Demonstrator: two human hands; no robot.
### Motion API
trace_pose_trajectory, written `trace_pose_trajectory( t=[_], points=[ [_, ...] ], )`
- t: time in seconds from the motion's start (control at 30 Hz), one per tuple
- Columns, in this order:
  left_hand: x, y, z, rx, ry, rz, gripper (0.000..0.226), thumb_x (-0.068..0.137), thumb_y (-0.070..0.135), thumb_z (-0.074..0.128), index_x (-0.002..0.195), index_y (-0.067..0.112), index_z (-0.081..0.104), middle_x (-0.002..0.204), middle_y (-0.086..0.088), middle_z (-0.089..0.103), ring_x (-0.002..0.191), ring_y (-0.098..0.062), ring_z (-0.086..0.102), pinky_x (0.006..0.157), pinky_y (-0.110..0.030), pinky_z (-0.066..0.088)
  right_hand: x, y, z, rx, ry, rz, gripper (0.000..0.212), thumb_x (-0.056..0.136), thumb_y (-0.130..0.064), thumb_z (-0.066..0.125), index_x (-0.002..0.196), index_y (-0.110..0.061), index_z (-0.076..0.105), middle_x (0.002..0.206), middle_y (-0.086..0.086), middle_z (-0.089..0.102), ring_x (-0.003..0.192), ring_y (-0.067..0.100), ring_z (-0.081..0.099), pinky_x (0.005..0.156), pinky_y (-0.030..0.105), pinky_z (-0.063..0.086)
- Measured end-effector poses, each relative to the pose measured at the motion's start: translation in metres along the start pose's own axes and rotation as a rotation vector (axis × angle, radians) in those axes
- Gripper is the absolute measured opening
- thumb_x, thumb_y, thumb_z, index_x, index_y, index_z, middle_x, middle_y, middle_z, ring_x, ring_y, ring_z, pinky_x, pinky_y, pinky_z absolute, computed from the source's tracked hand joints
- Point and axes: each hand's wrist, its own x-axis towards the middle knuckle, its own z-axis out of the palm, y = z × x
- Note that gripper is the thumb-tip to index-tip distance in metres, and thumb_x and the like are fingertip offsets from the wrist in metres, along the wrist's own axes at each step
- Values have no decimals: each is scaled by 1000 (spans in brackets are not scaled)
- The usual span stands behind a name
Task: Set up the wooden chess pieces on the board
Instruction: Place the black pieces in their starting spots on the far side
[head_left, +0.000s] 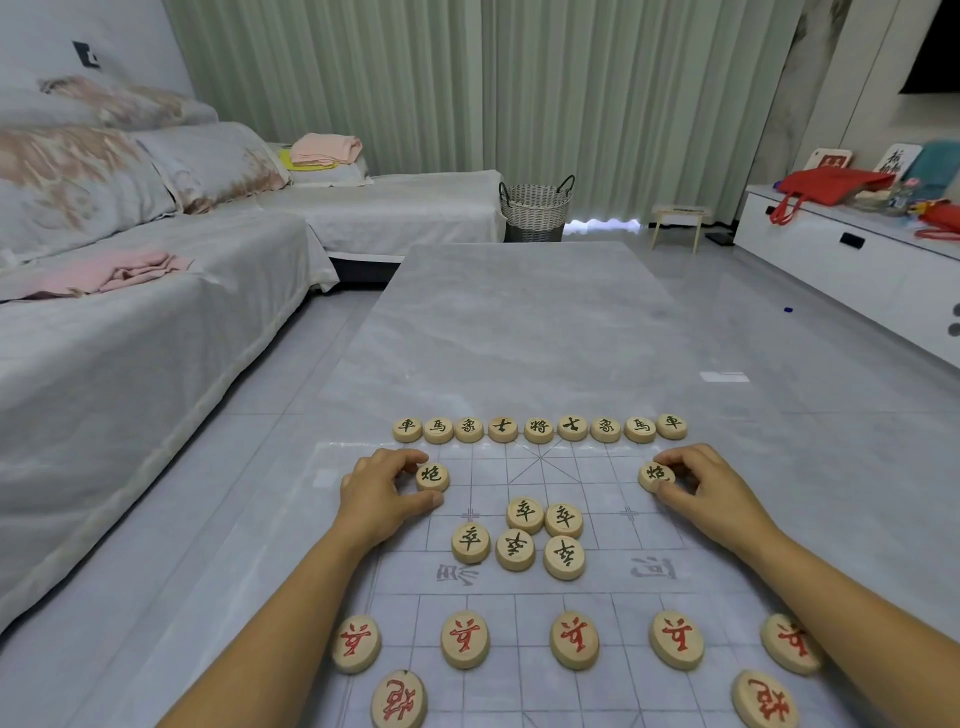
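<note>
- I see the left hand (384, 493) curled round the left black cannon piece (432, 476), forefinger above it and thumb below.
- The right hand (696, 488) pinches the right black cannon piece (656, 475) the same way, thumb on its near edge.
- Both pieces sit on the board (540, 587), near its far corners.
- Just past them the black back row (538, 429) of nine pieces lines the far edge.
- The loose black pieces (519, 540), five of them, cluster mid-board between my view of the hands.
- The red pawn row (574, 639) spans the near half, on the grey table (519, 322).
</note>
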Motion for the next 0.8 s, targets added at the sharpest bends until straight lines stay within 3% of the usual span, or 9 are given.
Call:
trace_pose_trajectory(
  t=[0.33, 0.57, 0.7, 0.8],
  points=[
    [-1, 2, -1, -3, 14, 6, 49, 71, 38, 76, 115, 28, 58, 106, 7, 52, 107, -18, 46, 98, -40, 37, 1, 0, 1, -5, 6, 12, 28, 83, -22, 65, 110, -15, 59, 108, -1, 52, 96, 14, 51, 81, 24, 37],
    [-3, 2, 0, -21, 47, 30, 47, 68, 44, 76, 109, 29, 59, 105, 7, 56, 104, -16, 47, 97, -41, 39, -2, 0, -2, 126, 73, -1, 31, 84, -17, 65, 114, -14, 56, 112, 1, 47, 103, 17, 49, 84, 26, 37],
    [-3, 2, 0, -81, 41, 25, 49, 57, 59, 66, 99, 36, 56, 103, 8, 58, 102, -15, 49, 95, -42, 41, -9, -1, 1, -47, 196, -202, 33, 82, -15, 67, 114, -15, 58, 117, -4, 43, 112, 9, 34, 95, 29, 32],
    [-3, 1, 0, -108, 50, 35, 44, 59, 57, 71, 95, 37, 55, 96, 10, 57, 99, -15, 50, 94, -43, 42, -13, -20, 3, -180, 133, -437, 31, 82, -33, 59, 110, -19, 60, 111, -5, 49, 106, 5, 37, 93, 33, 35]
  ],
)
